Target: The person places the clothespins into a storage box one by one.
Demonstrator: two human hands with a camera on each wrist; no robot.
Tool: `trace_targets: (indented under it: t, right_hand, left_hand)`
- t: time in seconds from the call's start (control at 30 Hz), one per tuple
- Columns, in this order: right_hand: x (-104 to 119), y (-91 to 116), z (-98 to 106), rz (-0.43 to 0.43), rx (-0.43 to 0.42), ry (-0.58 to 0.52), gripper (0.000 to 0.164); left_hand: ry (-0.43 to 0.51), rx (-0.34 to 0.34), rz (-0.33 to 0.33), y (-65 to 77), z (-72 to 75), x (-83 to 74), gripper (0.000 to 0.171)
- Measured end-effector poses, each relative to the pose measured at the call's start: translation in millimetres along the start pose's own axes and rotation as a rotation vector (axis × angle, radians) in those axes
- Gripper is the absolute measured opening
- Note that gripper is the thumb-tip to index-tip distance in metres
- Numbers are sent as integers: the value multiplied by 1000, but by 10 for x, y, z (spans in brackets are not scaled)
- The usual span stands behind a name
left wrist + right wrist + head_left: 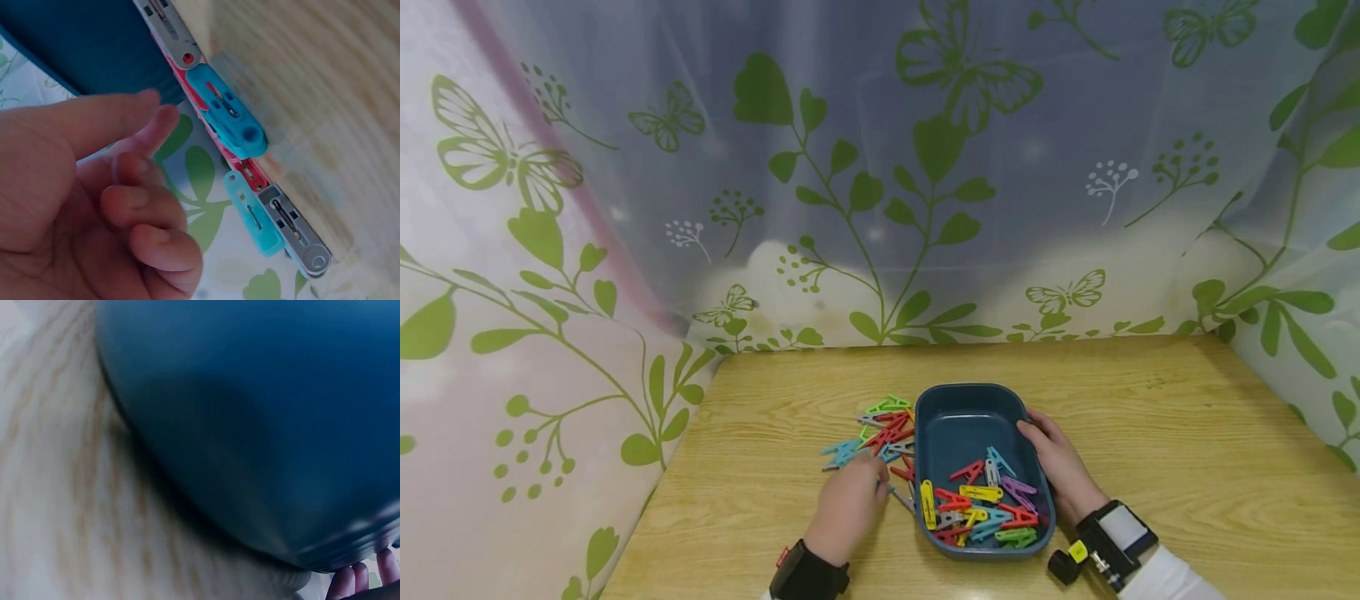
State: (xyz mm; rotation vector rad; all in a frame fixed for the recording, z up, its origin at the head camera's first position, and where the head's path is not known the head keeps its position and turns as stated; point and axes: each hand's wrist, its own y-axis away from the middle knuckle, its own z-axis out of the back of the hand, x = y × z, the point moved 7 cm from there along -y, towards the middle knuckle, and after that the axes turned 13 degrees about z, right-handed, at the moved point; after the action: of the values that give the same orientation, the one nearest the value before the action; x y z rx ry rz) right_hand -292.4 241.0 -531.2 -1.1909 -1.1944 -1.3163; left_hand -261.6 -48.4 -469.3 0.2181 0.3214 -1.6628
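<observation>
My left hand [848, 504] is over the near edge of a loose pile of coloured plastic clothespins [891, 429], left of a dark blue basin [973, 417]. In the left wrist view its fingers [159, 247] are loosely bent, the thumb and index tips close together with nothing visible between them. Beside them lie grey and blue clothespins [231, 112]. My right hand [1063, 462] holds the basin's right side, thumb at the rim; its fingertips [359, 578] show against the outer wall. Several red, yellow, blue, purple and green clothespins [985, 512] lie in the basin's near half.
The basin stands on a wood-grain table [1187, 467]. A grey clothespin [901, 500] lies between the left hand and the basin. A curtain [880, 208] printed with leaves and butterflies hangs behind the table and at both sides.
</observation>
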Motion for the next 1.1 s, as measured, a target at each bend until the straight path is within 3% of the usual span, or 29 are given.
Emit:
trace_targets:
  t: [0.23,0.5,0.97,1.1]
  right_hand:
    - [4,8,-2,-6,0,-6,66]
    - [8,5,-5,-6,1,-6,67]
    - [22,9,-2,4,3,0,68]
    - [27,11,-4,10,8,4,68]
  left_hand:
    - [-86,10,-35,32,-91,-33,11]
    - [-124,20,-25,27,-125,-53,16]
    - [-142,70,8,0,-153,-32,24]
    - [-137,52,12,8,-120,-25,24]
